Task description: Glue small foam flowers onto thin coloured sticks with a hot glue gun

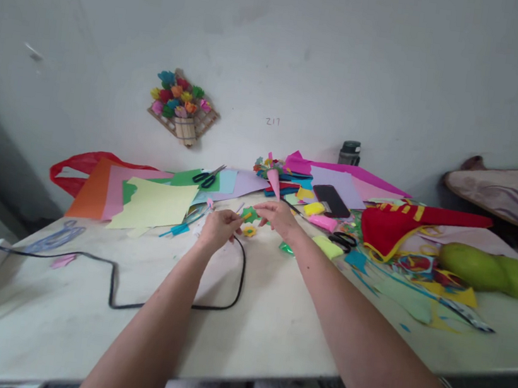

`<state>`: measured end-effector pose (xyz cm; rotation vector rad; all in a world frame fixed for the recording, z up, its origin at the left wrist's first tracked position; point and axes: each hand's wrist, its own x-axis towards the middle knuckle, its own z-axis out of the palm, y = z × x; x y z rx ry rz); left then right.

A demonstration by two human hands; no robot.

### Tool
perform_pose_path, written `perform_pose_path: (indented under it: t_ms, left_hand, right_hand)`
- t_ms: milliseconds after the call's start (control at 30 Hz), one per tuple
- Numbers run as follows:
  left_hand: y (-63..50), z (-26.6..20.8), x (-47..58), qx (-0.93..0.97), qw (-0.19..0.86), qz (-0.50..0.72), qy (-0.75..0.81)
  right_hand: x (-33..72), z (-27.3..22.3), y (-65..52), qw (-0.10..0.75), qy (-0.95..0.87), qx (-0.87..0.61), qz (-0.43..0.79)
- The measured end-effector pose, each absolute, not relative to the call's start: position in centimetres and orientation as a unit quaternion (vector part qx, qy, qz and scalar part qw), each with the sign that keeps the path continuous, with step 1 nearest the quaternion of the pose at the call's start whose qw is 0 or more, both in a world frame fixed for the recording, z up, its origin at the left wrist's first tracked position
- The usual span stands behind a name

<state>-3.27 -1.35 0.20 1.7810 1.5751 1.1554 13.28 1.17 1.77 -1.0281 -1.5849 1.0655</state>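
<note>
My left hand [220,229] is closed, thumb and fingertips pinched on a small yellow strip [247,216]. Right behind the strip is a green paper cutout [251,211] with a wavy edge. My right hand [277,217] reaches over the cutout's right side, its fingers stretched to the left and somewhat apart; whether they touch the paper is hard to see. Just below, on the table, is a yellow flower shape [249,232] with an orange centre. A black cord [242,274] loops beneath my left hand. A green shiny piece [286,248] lies under my right wrist.
Coloured paper sheets [155,202] and scissors [208,177] lie back left. A phone [331,201], second scissors [343,240], red felt [388,227], paper scraps [398,295] and green fruit [473,267] fill the right. A dark bottle [349,153] stands by the wall.
</note>
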Motion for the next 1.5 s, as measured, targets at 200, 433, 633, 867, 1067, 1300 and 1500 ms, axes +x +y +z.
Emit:
perform_pose_path:
  t_ms: [200, 433, 633, 867, 1067, 1300, 1500]
  left_hand:
    - [-1.2, 0.0, -3.5, 0.664, 0.208, 0.405, 0.593]
    - [-0.9, -0.3, -3.6, 0.658, 0.183, 0.407, 0.607]
    - [-1.0, -0.4, -3.6, 0.652, 0.166, 0.429, 0.603]
    - [-1.2, -0.2, -3.5, 0.650, 0.216, 0.450, 0.573]
    - [-1.2, -0.4, -3.6, 0.670, 0.291, 0.458, 0.507]
    - [-1.7, 0.0, -3.7, 0.687, 0.334, 0.439, 0.473]
    - [-1.9, 0.0, -4.0, 0.687, 0.369, 0.437, 0.447]
  right_hand:
    - [12.9, 1.2, 1.7, 0.470, -0.647, -0.420, 0.430]
    - [12.5, 0.3, 2.6, 0.490, -0.664, -0.402, 0.397]
    - [12.2, 0.0, 2.7, 0.494, -0.682, -0.384, 0.379]
    - [12.8, 1.0, 1.9, 0.513, -0.599, -0.364, 0.495]
    - [13.0, 0.5, 2.5, 0.445, -0.582, -0.365, 0.575]
    - [13.1, 0.4, 2.5, 0.377, -0.585, -0.332, 0.636]
    - [13.1, 0.2, 2.7, 0.383, -0.568, -0.290, 0.668]
